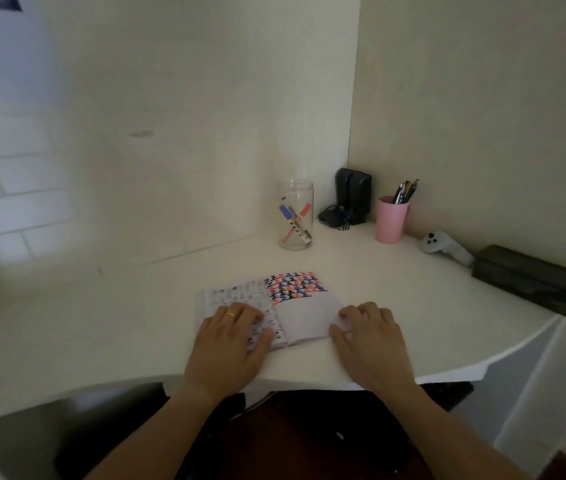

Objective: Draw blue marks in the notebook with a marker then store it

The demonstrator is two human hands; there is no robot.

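Both hands flat, empty, on notebook point(304, 315): left hand point(229, 336), right hand point(369, 336). Blue marker point(290, 218) leans diagonally in jar point(295, 192), straight ahead, right hand marginally nearer.

Head view, down over desk point(108, 327)

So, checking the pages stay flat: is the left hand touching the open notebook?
Touching. The head view shows the left hand lying palm down on the left page of the notebook, fingers spread over it.
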